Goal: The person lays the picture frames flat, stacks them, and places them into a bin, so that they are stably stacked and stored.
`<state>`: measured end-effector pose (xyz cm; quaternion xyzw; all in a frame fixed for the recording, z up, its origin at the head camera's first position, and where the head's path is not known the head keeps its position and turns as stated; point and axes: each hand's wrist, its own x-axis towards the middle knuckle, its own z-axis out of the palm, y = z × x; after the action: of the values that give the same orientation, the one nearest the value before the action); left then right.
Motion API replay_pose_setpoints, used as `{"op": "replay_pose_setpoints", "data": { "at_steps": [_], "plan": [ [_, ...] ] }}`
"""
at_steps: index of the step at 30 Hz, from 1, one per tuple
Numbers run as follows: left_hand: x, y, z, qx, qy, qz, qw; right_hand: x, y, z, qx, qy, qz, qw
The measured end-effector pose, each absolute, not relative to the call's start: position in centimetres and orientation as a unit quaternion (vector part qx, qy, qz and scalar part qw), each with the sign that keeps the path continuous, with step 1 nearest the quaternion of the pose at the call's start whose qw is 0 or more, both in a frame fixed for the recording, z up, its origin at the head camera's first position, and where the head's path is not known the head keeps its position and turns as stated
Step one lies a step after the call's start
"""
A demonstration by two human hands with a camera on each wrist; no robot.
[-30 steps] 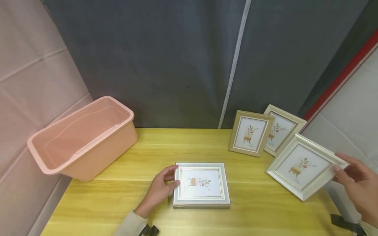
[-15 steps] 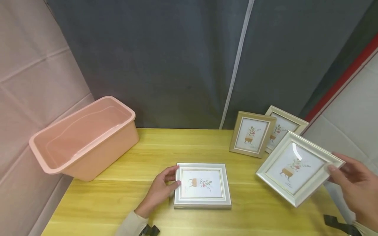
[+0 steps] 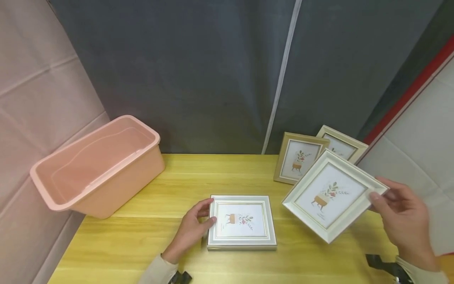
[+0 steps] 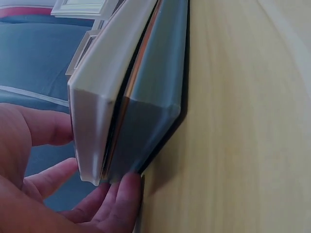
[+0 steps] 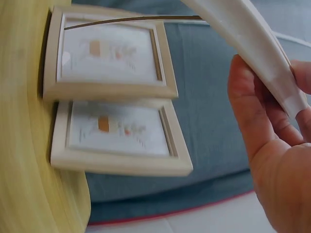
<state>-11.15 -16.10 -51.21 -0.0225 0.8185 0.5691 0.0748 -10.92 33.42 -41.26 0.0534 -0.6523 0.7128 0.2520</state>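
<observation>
My right hand pinches a white picture frame by its right-hand corner, thumb on the front. That frame hangs tilted above the table, its plant print facing up toward the head camera. My left hand grips the left edge of a white picture frame lying flat. In the left wrist view this is the upper frame of a stack, with a blue-grey-looking frame under it and a narrow gap between. A tan picture frame and a cream one stand upright at back right, partly hidden.
A pink plastic bin stands at the back left of the wooden table. Behind the table hangs a dark grey curtain. Pale panels rise at the left and right sides.
My right hand has carried the white frame leftward and slightly toward the middle, so it now overlaps the standing frames. The left hand and the frames under it have stayed put.
</observation>
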Motion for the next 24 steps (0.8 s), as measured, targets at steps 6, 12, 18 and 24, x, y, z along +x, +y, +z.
{"op": "replay_pose_setpoints", "data": {
  "at_steps": [6, 12, 18, 24],
  "plan": [
    [-10.7, -15.8, -50.2, 0.001, 0.848, 0.527, 0.050, -11.1, 31.8, -41.5, 0.126, -0.633, 0.731, 0.222],
    [-10.6, -15.1, -48.9, 0.027, 0.863, 0.505, 0.012, -11.6, 30.0, -41.7, 0.187, -0.599, 0.750, 0.210],
    [-10.9, -14.4, -47.4, 0.081, 0.837, 0.541, 0.003, -11.8, 28.4, -41.7, 0.263, -0.567, 0.756, 0.195],
    [-11.6, -13.2, -45.6, 0.169, 0.780, 0.602, 0.012, -11.9, 26.4, -41.8, 0.278, -0.586, 0.743, 0.166]
  ]
}}
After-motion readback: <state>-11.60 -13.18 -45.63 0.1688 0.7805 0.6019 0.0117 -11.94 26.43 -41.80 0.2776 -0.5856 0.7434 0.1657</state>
